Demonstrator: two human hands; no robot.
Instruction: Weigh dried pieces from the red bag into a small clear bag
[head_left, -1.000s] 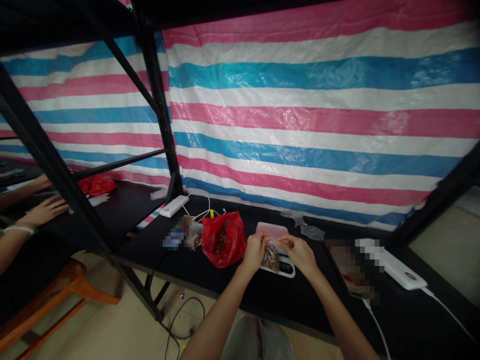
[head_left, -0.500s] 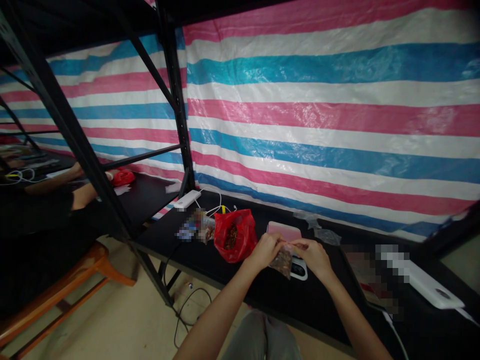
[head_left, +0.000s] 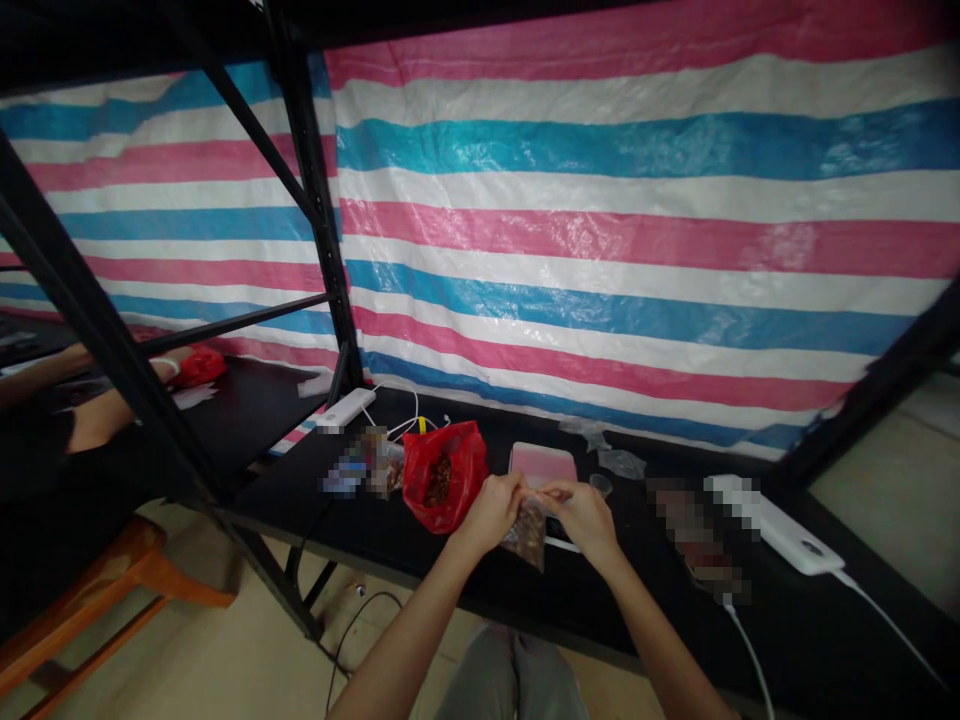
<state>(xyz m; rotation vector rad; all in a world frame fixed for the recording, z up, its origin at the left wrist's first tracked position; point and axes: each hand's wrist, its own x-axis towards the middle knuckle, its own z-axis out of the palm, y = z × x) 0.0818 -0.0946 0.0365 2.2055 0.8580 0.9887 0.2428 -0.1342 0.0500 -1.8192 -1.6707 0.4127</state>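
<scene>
My left hand (head_left: 491,512) and my right hand (head_left: 583,518) are both closed, pinching the top edge of a small clear plastic bag (head_left: 529,542) between them. Brown bits fill the lower part of this bag, which hangs below my fingers. Behind it lies a flat pink-and-white device (head_left: 544,462), partly hidden by my hands and the bag. Left of my left hand an opened red plastic bag (head_left: 466,468) stands with small brown pieces (head_left: 439,482) inside. Another clear bag (head_left: 386,470) with brownish contents is beside the red one.
Crumpled clear plastic bags (head_left: 621,462) lie at the back of the black table (head_left: 465,575). A blurred-out dark device (head_left: 694,535) and a white power strip (head_left: 780,525) with cables are on the right. Another person's arm (head_left: 112,410) shows beyond the metal post (head_left: 112,330).
The view has swung a little to the right, so things sit further left in the picture. Both hands keep pinching the small bag's top.
</scene>
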